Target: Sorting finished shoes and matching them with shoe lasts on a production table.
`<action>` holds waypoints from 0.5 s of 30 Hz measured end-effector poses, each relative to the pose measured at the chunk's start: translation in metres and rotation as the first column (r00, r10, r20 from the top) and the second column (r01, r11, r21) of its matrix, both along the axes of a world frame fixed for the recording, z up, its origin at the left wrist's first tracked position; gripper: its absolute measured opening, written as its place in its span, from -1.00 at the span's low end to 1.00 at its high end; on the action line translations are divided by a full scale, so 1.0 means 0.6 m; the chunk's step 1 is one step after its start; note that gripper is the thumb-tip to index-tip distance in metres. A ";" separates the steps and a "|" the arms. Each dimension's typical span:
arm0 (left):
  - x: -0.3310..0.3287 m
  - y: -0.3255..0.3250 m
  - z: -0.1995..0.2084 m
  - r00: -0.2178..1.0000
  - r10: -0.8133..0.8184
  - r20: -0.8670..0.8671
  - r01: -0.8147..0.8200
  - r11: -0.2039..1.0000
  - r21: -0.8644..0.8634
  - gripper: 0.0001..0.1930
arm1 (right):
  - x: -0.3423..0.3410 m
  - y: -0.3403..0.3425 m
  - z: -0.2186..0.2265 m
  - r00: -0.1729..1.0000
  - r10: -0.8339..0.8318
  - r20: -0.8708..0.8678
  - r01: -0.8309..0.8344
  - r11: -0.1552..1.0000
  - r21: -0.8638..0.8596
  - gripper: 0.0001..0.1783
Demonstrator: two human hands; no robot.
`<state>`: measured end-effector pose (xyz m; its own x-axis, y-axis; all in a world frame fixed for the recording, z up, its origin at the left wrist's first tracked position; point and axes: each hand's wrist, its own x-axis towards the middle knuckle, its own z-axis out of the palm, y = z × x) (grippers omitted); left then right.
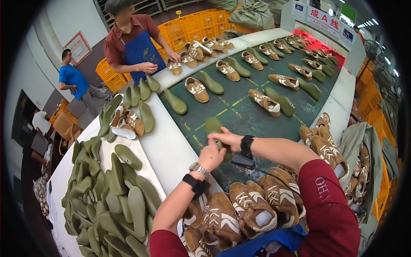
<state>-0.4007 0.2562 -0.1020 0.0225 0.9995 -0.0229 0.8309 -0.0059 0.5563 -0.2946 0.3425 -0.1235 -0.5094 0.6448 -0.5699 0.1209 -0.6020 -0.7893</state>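
Note:
Over the near end of the dark green conveyor belt (201,132), both my hands are on one olive-green shoe last (213,125). My right hand (230,140) closes round its near part, the fingers reaching over the top. My left hand (212,156) is closed against the same end; its fingertips are partly hidden. Just below my arms, a row of brown sneakers with white stripes (252,205) stands along the near edge. A brown sneaker (197,90) and a shoe last (175,101) lie on the belt beyond my hands.
A large heap of green lasts (111,201) covers the white table at left. More sneakers (124,121) lie above it. Pairs of sneakers and lasts line the belt. Across it, a person in a blue apron (143,53) handles sneakers. Orange crates (379,184) stand at right.

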 end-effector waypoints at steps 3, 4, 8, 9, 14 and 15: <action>0.009 -0.002 -0.006 0.927 -0.374 0.026 0.374 0.921 -0.108 -0.39 | 0.097 0.046 -0.027 0.982 0.063 0.177 -0.088 0.986 0.138 0.15; 0.026 -0.009 0.011 0.902 -0.431 -0.024 0.428 0.900 -0.076 -0.37 | 0.173 0.094 -0.105 0.943 0.061 0.328 -0.162 0.944 0.288 0.13; -0.079 -0.072 0.039 0.935 -0.353 0.005 0.352 0.930 -0.105 -0.43 | 0.262 0.106 -0.126 0.396 -0.338 0.854 -0.521 0.683 0.512 -0.23; -0.100 -0.087 0.053 0.956 -0.292 0.001 0.288 0.941 -0.176 -0.42 | 0.278 0.123 -0.119 0.429 -0.276 0.860 -0.534 0.690 0.488 -0.41; -0.207 -0.175 -0.010 0.947 -0.241 -0.213 0.077 0.812 -0.579 -0.13 | 0.290 0.156 -0.166 0.291 -0.395 0.871 -0.619 0.617 0.486 -0.76; -0.217 -0.198 -0.018 0.948 -0.235 -0.215 0.052 0.780 -0.624 -0.09 | 0.283 0.159 -0.162 0.297 -0.394 0.870 -0.619 0.614 0.490 -0.76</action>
